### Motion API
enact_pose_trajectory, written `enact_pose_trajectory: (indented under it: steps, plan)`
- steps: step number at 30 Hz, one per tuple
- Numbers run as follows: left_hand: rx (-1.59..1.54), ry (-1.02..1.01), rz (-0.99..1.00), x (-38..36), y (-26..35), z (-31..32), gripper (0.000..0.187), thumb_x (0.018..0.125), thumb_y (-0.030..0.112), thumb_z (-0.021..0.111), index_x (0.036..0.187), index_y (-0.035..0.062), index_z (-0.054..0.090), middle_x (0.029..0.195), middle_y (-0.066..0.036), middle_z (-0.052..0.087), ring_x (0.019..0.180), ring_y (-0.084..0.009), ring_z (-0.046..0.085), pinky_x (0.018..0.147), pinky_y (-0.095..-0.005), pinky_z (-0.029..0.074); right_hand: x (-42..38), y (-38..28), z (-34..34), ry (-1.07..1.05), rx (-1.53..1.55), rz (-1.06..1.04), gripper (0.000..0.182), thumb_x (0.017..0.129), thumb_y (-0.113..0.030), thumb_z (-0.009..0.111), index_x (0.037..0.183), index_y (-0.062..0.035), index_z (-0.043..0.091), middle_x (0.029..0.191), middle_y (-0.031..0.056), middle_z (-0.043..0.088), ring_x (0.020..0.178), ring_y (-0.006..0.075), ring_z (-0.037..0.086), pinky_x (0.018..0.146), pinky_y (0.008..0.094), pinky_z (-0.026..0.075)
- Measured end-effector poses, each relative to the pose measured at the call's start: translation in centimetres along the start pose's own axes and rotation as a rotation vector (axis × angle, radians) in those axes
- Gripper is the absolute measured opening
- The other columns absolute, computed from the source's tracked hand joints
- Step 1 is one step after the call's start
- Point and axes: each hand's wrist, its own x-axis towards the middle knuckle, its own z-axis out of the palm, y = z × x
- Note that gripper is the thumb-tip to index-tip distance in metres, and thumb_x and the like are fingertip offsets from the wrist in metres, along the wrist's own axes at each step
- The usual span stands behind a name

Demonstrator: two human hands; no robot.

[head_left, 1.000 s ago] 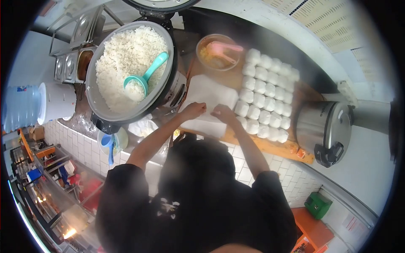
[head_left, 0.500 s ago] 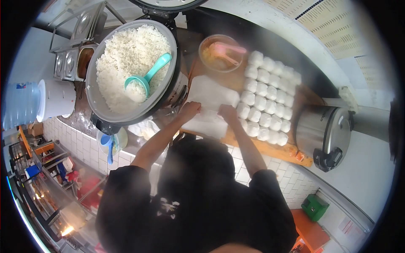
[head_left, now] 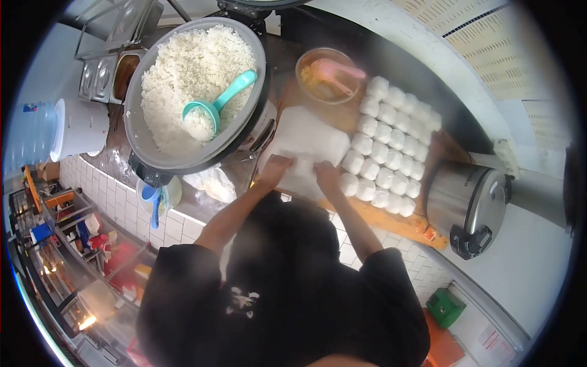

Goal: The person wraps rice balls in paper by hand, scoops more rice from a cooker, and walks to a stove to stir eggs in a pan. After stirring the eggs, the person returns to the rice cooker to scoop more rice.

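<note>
A stack of white wrapping paper (head_left: 312, 131) lies on the wooden board in front of me. My left hand (head_left: 277, 169) is closed at the left part of the paper, knuckles up, with the fingertips hidden. Level with it, my right hand (head_left: 327, 175) is closed on the right part of the same sheet. The paper between them looks folded or rolled over, though steam blurs it and I cannot make out what it covers. Just right of my right hand sit several rows of white paper-wrapped parcels (head_left: 380, 151), packed side by side.
A large open cooker full of rice (head_left: 177, 79) stands left, with a turquoise scoop (head_left: 226, 98) in it. Behind the paper is a bowl (head_left: 309, 92) with a pink spoon (head_left: 336, 72). A lidded steel cooker (head_left: 455, 196) stands right. A tub (head_left: 171, 192) holds a blue-handled utensil (head_left: 155, 211).
Both hands have drawn slightly nearer to my body along the paper, and the folded part between them has come with them. The view has shifted a little.
</note>
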Motion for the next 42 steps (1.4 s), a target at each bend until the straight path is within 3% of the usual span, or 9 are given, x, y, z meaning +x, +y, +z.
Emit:
enact_pose_trajectory:
  steps: [7, 16, 22, 25, 27, 30, 35, 38, 42]
  plan:
    - [0.167, 0.116, 0.187, -2.6, 0.9, -1.3, 0.019, 0.087, 0.019, 0.055, 0.104, 0.0147, 0.063, 0.099, -0.001, 0.067, 0.097, -0.0181, 0.064, 0.08, -0.0357, 0.045, -0.3, 1.5, -5.2, -0.153, 0.1, -0.301, 0.027, 0.083, -0.016, 0.063, 0.108, -0.0063, 0.06, 0.108, 0.0113, 0.063, 0.111, 0.0294, 0.054, 0.095, 0.0435, 0.041]
    - [-0.197, -0.471, -0.501, 3.7, -1.0, -0.1, 0.019, 0.08, 0.018, 0.065, 0.099, 0.0147, 0.06, 0.093, -0.007, 0.067, 0.087, -0.0267, 0.064, 0.081, -0.0428, 0.046, 4.0, 1.3, -2.1, -0.36, -0.032, 0.076, 0.016, 0.083, -0.012, 0.058, 0.099, -0.0097, 0.062, 0.089, 0.014, 0.065, 0.087, 0.0346, 0.06, 0.078, 0.0436, 0.047]
    - [0.156, -0.23, -0.244, 4.0, 0.4, -0.3, 0.025, 0.073, 0.011, 0.067, 0.096, 0.0109, 0.057, 0.089, -0.008, 0.063, 0.098, -0.0299, 0.06, 0.08, -0.0451, 0.045, 4.1, -0.6, -1.2, 0.034, 0.119, -0.095, 0.026, 0.079, -0.002, 0.057, 0.104, -0.009, 0.058, 0.09, 0.0185, 0.062, 0.089, 0.0383, 0.059, 0.076, 0.0465, 0.047]
    - [-0.132, -0.347, -0.231, 3.1, -0.8, -1.1, 0.03, 0.075, 0.012, 0.071, 0.099, 0.0093, 0.054, 0.09, -0.006, 0.062, 0.104, -0.0264, 0.059, 0.083, -0.0418, 0.046, 3.6, 0.0, -1.9, -0.091, 0.261, -0.045, 0.031, 0.076, 0.002, 0.058, 0.106, -0.0069, 0.056, 0.09, 0.0146, 0.063, 0.086, 0.0332, 0.061, 0.075, 0.0406, 0.048]
    - [-1.133, -0.492, -0.37, 2.1, -1.8, -1.6, 0.033, 0.077, 0.009, 0.074, 0.102, 0.009, 0.053, 0.091, -0.001, 0.061, 0.103, -0.0192, 0.058, 0.086, -0.0356, 0.046, 2.6, -0.3, -3.8, -0.28, 0.495, 0.089, 0.031, 0.077, -0.001, 0.061, 0.106, -0.0063, 0.053, 0.09, 0.0138, 0.064, 0.087, 0.0275, 0.061, 0.076, 0.0376, 0.048]
    - [-1.761, -0.611, -0.691, 1.7, 0.1, -5.9, 0.033, 0.08, 0.005, 0.073, 0.106, 0.01, 0.053, 0.094, 0.0, 0.06, 0.099, -0.0134, 0.058, 0.087, -0.0306, 0.047, 1.7, -2.7, -7.8, -0.493, 0.898, 0.244, 0.034, 0.077, -0.005, 0.066, 0.106, -0.006, 0.05, 0.088, 0.0124, 0.065, 0.086, 0.019, 0.06, 0.075, 0.0331, 0.048]
    - [-1.491, -0.198, -0.444, 1.9, 0.8, -4.3, 0.035, 0.085, 0.007, 0.071, 0.115, 0.0072, 0.053, 0.107, -0.006, 0.062, 0.096, -0.0131, 0.059, 0.087, -0.0294, 0.05, 2.0, -5.1, -12.7, -0.459, 1.04, 0.327, 0.04, 0.073, -0.003, 0.067, 0.109, -0.0061, 0.048, 0.083, 0.012, 0.064, 0.077, 0.0171, 0.06, 0.068, 0.0332, 0.048]
    - [-1.335, -0.313, -0.572, 3.8, 3.3, -7.7, 0.045, 0.084, 0.009, 0.072, 0.123, 0.0038, 0.051, 0.115, -0.008, 0.059, 0.104, -0.0156, 0.057, 0.09, -0.031, 0.047, 2.2, -6.0, -14.4, -0.237, 0.728, 0.245, 0.039, 0.072, -0.004, 0.068, 0.107, -0.0042, 0.05, 0.084, 0.01, 0.065, 0.075, 0.0161, 0.06, 0.066, 0.0318, 0.048]
    - [-1.125, 0.01, -0.604, 7.9, 12.1, -12.9, 0.07, 0.073, 0.023, 0.084, 0.126, -0.002, 0.046, 0.113, -0.012, 0.059, 0.1, -0.0176, 0.059, 0.086, -0.0309, 0.051, 3.1, -9.1, -18.6, -0.007, 0.784, 0.24, 0.026, 0.082, -0.008, 0.066, 0.105, -0.0022, 0.056, 0.088, 0.0058, 0.064, 0.073, 0.0124, 0.059, 0.064, 0.0282, 0.048]
